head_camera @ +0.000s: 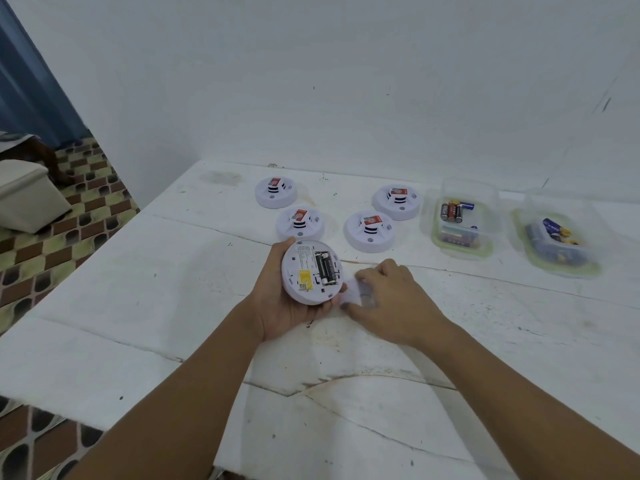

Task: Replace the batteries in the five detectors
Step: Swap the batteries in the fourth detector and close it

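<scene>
My left hand (282, 306) grips a white round detector (311, 271) turned back side up, its battery bay uncovered with black batteries (326, 268) inside. Just right of it, my right hand (391, 299) pinches a small white cover piece (349, 292) low over the table. Several other detectors lie face up behind: one at the far left (276, 192), one just behind my left hand (300, 223), one in the middle (370, 230) and one farther right (397, 201).
Two clear containers with green rims stand at the right: the nearer-left one (460, 216) holds several batteries, the right one (557, 240) holds several more. The white table (156, 289) meets a white wall behind. Patterned floor and a white box (27, 195) lie left.
</scene>
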